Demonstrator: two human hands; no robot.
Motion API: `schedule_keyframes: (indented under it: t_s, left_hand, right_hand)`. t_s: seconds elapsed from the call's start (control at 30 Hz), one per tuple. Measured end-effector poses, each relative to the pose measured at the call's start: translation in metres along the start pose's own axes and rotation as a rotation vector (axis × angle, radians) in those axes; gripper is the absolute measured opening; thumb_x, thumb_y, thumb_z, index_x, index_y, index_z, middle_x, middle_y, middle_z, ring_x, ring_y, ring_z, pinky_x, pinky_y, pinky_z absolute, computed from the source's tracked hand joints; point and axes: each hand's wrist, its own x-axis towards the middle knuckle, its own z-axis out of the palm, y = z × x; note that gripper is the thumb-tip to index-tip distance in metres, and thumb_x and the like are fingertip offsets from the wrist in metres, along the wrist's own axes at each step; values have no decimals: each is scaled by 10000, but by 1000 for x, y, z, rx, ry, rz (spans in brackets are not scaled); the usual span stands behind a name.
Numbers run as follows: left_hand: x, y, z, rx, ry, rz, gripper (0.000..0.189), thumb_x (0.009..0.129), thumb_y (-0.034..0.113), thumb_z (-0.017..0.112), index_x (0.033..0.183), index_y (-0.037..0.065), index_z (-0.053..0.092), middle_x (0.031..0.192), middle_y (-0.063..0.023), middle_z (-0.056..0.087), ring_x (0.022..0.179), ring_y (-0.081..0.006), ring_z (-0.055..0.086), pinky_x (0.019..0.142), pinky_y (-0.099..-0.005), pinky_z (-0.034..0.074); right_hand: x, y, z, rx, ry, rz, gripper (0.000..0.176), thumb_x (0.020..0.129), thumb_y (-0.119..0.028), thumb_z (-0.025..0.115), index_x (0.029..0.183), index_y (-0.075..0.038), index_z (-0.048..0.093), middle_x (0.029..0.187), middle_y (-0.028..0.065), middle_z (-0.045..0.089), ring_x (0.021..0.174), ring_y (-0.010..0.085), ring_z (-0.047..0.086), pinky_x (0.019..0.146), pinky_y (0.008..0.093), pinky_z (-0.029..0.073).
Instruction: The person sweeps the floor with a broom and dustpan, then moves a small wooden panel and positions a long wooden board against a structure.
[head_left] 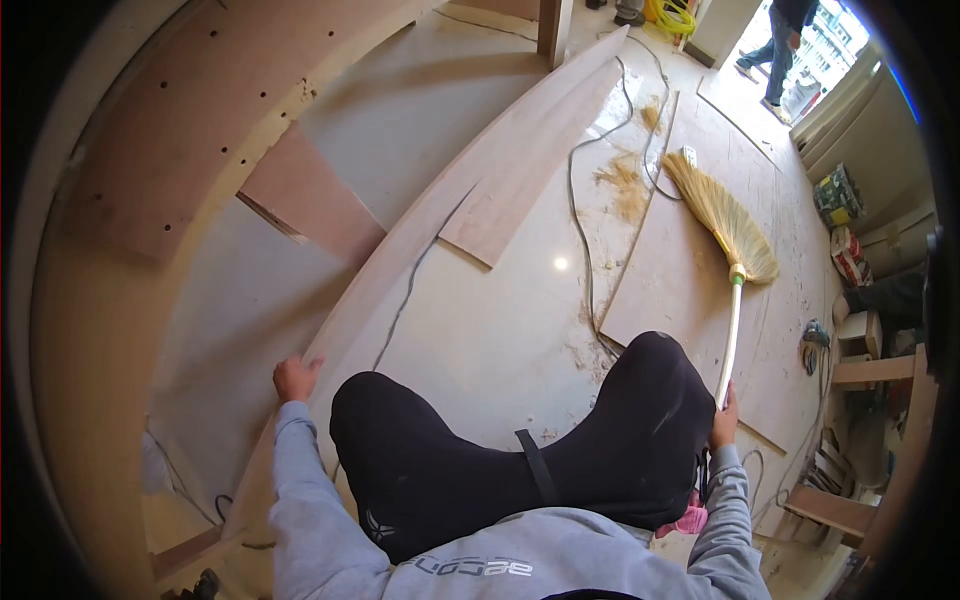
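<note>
My right hand (724,420) is wrapped round the white handle of a straw broom (728,225), beside my right knee. The broom's bristles fan out away from me over plywood sheets on the floor. On the other side, my left hand (295,378) is closed on the edge of a long, narrow plywood strip (430,200), with its fingers partly hidden. That strip runs from beside my left leg to the far end of the room. A shorter plywood piece (510,205) lies against its right side.
Black cables (577,210) cross the pale floor, near sawdust piles (628,185). Large plywood sheets (650,270) lie on the right. A perforated wooden panel (190,110) rises on the left. A person (775,50) is by the bright doorway; a bucket (838,195) stands along the right wall.
</note>
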Motion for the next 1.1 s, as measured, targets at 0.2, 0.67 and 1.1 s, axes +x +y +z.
schedule_keyframes:
  t_s: [0.2, 0.67, 1.1]
  left_hand:
    - [-16, 8, -3, -50, 3, -30, 522, 651, 511, 737, 662, 2, 618, 759, -224, 630, 739, -402, 603, 676, -469, 479]
    - [-46, -21, -9, -34, -3, -114, 504, 568, 463, 800, 627, -1, 612, 739, -246, 614, 724, -421, 587, 661, -477, 473]
    - [-92, -7, -7, -73, -47, -171, 486, 546, 456, 812, 645, 9, 645, 711, -216, 630, 683, -404, 604, 622, -472, 480]
  right_hand:
    - [8, 10, -11, 32, -22, -3, 690, 788, 0, 568, 1413, 1, 274, 1392, 152, 397, 1213, 208, 447, 975, 279, 368]
    - [9, 3, -13, -12, -37, 38, 715, 754, 7, 550, 1415, 1, 278, 1427, 161, 358, 1257, 223, 412, 1009, 286, 338]
    - [2, -11, -22, -146, -7, 198, 735, 733, -9, 527, 1426, -124, 310, 845, 100, 608, 595, 157, 576, 516, 264, 483]
